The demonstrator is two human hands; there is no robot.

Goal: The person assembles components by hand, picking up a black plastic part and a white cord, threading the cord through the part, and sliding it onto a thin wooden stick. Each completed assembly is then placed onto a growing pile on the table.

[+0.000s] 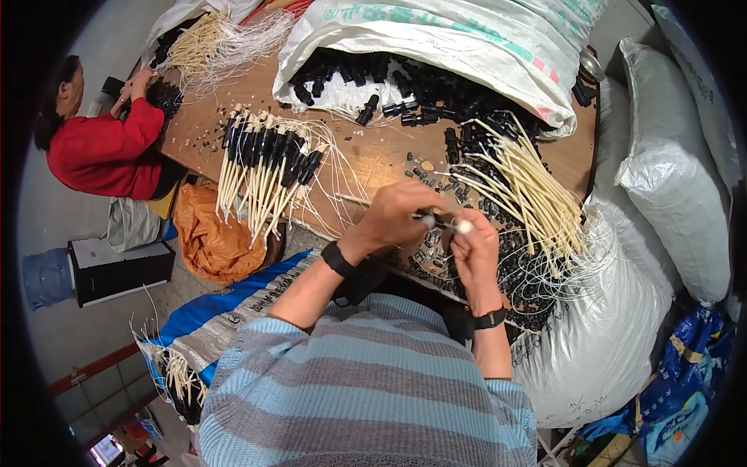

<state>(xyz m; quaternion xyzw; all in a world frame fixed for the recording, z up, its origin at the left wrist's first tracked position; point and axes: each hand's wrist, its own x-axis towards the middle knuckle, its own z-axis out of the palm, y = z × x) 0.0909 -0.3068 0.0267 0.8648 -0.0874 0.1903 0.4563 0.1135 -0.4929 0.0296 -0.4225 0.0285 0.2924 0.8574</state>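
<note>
Over the table's near edge, my left hand [398,212] and my right hand [476,241] are close together, fingers bent around a small black plastic part [440,223]. A pale round tip [464,226] shows at my right fingertips; the fingers hide much of the piece. Beside my left hand, a cream tube [354,200] points out to the left; whether it joins the black part is hidden. To the left lies a row of cream tubes with black sockets [268,152] and thin white wires. On the right is a heap of cream tubes [537,191] with loose wire ends.
Small black pieces [436,257] are scattered around my hands. An open white woven sack [443,47] spills black sockets [420,113] at the back. Full white sacks [599,335] crowd the right side. A person in a red top [109,148] works at the table's far left.
</note>
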